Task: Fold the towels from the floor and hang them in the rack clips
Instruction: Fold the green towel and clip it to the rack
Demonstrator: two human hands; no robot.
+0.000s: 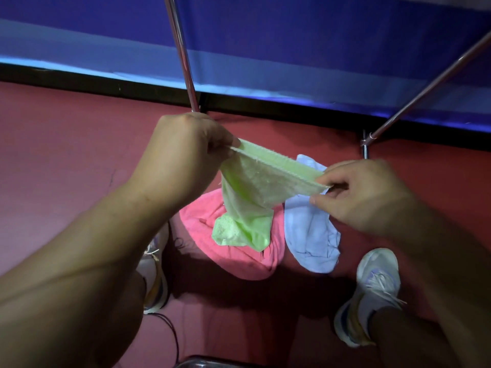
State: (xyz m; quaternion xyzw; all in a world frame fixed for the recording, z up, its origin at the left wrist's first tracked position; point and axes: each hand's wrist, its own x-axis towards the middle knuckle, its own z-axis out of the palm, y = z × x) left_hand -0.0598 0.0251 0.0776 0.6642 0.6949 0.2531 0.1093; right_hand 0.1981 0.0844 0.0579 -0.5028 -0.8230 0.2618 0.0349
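Note:
A light green towel (pixel 255 187) hangs in the air between my hands, its top hem stretched taut. My left hand (pixel 186 152) pinches the hem's left end and my right hand (pixel 364 192) pinches its right end. The towel's lower part droops down over a pink towel (pixel 239 258) that lies crumpled on the red floor. Beside that one, to the right, a pale blue towel (pixel 310 235) lies on the floor, partly behind my right hand. No rack clips are in view.
Two metal rack legs rise from the floor: one (pixel 183 57) behind my left hand, one (pixel 425 91) slanting at the right. A blue wall (pixel 292 35) with a black skirting stands behind. My shoes (pixel 372 288) flank the towels. A dark cable (pixel 170 330) lies at the bottom.

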